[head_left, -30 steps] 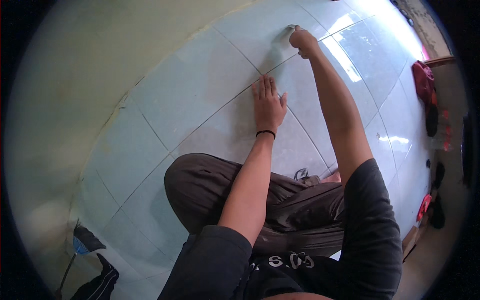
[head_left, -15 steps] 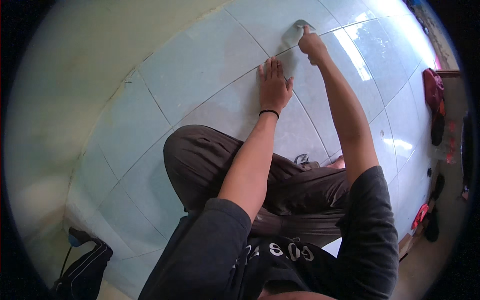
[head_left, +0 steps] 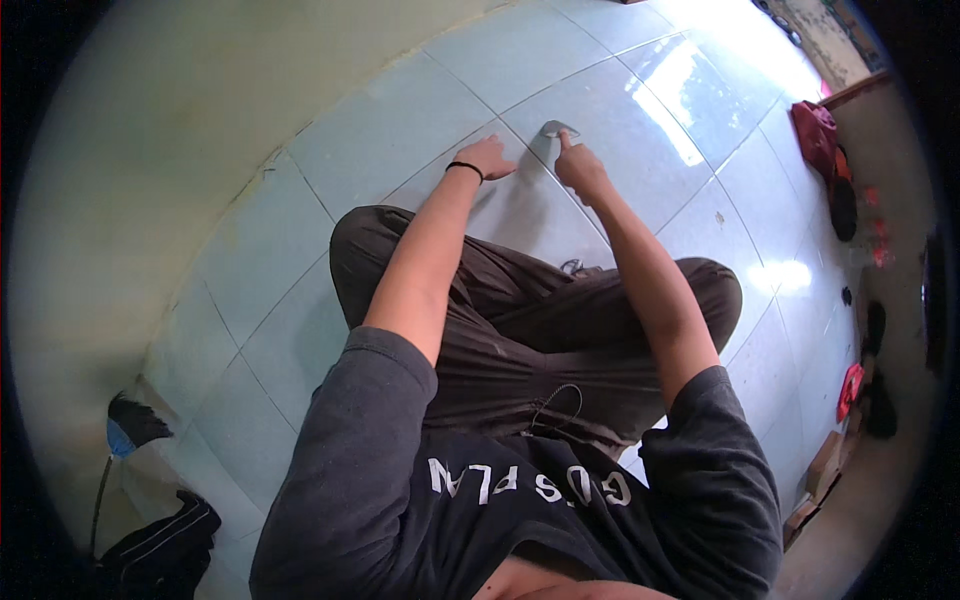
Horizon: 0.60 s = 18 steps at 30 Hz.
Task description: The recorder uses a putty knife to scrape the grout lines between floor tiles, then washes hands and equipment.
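My right hand (head_left: 580,168) is closed round the handle of a scraper, its index finger stretched forward toward the flat grey blade (head_left: 558,129). The handle itself is hidden in the palm. The blade is at the pale tiled floor (head_left: 585,110), just right of a grout line; I cannot tell whether its edge touches. To its left, my left hand (head_left: 485,158), with a black band at the wrist, appears just above the tiles. Its fingers are loosely bent and partly hidden, the thumb apart, with nothing visible in them.
My crossed legs (head_left: 400,260) fill the near middle. A plain wall (head_left: 200,150) bounds the floor on the left. A broom with a blue head (head_left: 120,438) and dark cloth (head_left: 165,545) lie at the lower left. Along the right edge are a maroon bag (head_left: 815,135) and footwear (head_left: 878,405).
My left hand has lifted from lying flat and moved left, its fingers bending. My right hand has drawn the scraper nearer to me. The view has shifted too.
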Motion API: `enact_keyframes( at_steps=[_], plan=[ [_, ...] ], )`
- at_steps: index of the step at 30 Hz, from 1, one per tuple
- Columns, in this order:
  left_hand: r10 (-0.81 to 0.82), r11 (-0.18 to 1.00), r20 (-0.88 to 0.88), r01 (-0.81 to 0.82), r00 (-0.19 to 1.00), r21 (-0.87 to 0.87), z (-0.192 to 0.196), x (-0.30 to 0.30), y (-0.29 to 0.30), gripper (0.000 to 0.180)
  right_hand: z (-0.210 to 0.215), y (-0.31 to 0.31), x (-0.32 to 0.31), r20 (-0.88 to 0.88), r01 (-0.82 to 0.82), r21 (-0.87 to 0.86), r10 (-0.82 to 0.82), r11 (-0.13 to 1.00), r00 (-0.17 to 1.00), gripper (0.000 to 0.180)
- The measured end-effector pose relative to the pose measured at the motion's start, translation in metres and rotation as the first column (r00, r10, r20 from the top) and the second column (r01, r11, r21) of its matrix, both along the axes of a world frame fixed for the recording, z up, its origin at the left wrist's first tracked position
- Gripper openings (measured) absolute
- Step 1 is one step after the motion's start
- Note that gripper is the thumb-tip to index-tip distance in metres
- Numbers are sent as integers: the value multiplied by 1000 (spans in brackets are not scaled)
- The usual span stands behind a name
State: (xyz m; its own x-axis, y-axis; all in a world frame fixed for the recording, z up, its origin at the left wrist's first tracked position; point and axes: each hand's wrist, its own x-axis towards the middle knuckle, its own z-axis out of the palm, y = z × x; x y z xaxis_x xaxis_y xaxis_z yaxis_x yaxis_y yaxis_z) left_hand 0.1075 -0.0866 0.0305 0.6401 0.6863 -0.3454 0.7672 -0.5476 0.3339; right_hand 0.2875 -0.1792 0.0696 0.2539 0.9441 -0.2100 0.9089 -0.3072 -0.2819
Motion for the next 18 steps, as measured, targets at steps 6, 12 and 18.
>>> enact_keyframes(
  at_steps=[6, 12, 18],
  plan=[
    [-24, 976, -3, 24, 1000, 218, 3, -21, -60, 60, 33, -41, 2, -218, 28, -117, -53, 993, 974, 67],
    [22, 995, -3, -22, 1000, 95, 24, -12, -61, 50, 27, -51, 0, -196, 131, 11, -126, 991, 973, 66],
    [31, 994, 46, -35, 998, 105, 10, -15, -48, 47, 27, -63, -36, -342, 104, -17, -104, 994, 934, 59]
  ],
)
